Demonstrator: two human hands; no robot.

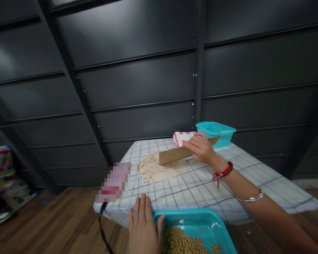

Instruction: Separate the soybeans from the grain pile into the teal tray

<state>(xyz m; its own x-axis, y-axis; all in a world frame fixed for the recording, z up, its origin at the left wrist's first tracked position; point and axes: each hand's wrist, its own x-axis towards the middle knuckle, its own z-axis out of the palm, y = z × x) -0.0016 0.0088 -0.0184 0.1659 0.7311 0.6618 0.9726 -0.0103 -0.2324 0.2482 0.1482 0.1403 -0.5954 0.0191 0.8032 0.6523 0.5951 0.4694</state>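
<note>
R hand (pixel 201 150) clamped on cardbd (pixel 173 155), well in from tbl edge (pixel 119 205); L hand (pixel 143 231) flat there, thumb @ tray (pixel 187 213).

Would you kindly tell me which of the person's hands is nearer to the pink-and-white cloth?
Right. The right hand, gripping the brown board, is close to the pink-and-white cloth; the left hand is farther, at the left side of the near teal tray.

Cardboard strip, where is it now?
In the head view, the cardboard strip is right of centre, held in the right hand, its left end at the pale powder.
</note>
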